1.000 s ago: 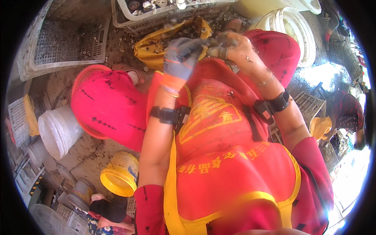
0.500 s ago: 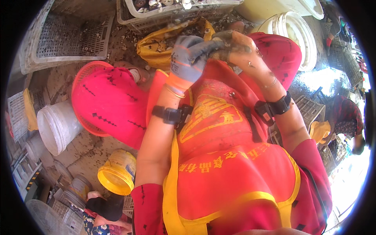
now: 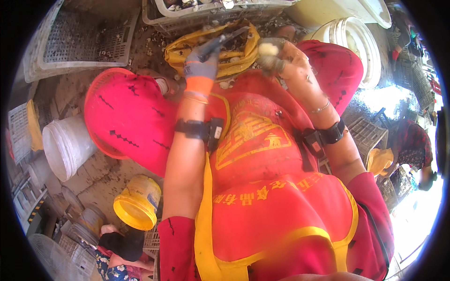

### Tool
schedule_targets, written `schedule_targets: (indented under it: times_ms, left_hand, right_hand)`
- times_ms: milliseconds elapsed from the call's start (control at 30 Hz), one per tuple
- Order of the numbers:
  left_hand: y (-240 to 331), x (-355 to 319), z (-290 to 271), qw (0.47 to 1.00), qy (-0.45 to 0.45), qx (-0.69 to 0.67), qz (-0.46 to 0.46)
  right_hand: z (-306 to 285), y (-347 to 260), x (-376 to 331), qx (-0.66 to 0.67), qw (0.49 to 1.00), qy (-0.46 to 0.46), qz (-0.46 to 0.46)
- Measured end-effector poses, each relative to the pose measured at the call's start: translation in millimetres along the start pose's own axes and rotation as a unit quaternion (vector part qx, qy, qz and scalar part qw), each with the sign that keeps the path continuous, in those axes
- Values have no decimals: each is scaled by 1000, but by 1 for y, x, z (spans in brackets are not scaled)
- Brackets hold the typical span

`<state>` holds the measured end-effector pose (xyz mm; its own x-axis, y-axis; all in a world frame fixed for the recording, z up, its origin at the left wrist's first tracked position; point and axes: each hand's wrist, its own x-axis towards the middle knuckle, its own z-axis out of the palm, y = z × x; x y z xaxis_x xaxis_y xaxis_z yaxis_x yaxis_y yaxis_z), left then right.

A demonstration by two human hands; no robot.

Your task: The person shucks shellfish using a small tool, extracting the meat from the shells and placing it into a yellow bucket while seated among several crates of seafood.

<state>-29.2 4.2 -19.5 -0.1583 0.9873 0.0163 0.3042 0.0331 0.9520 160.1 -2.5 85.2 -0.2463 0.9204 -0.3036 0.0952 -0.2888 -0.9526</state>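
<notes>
My left hand (image 3: 202, 63), in a grey and black glove with an orange cuff, is over the near left side of a yellow sack (image 3: 176, 54). Motion smears its fingers; a dark, thin shape reaches from them toward the upper right, and I cannot tell whether it is a finger or a held object. My right hand (image 3: 288, 58) is closed around a pale, rounded lump (image 3: 268, 49), with dark, dirty coverings on its fingertips. The two hands are apart, above the red apron (image 3: 262, 196) over my lap.
A crate of shells (image 3: 215, 11) stands beyond the sack, with another crate (image 3: 84, 65) at far left. White buckets stand on the right (image 3: 361, 51) and left (image 3: 68, 147). A yellow bucket (image 3: 136, 206) lies near my left arm. Other people are at the lower left and right.
My hands were together over the sack's near edge. The left has moved away to the left, and the right has turned so that the pale lump shows.
</notes>
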Motion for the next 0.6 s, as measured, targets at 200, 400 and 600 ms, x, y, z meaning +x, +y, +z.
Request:
schedule_targets:
  times_ms: [200, 400, 600]
  left_hand:
    - [39, -7, 8, 938, -9, 147, 313]
    - [9, 2, 7, 982, 41, 38, 178]
    - [39, -10, 19, 967, 14, 39, 251]
  right_hand:
    - [-9, 55, 17, 389, 917, 36, 86]
    - [-1, 47, 12, 378, 917, 112, 64]
    - [8, 51, 15, 684, 709, -23, 171]
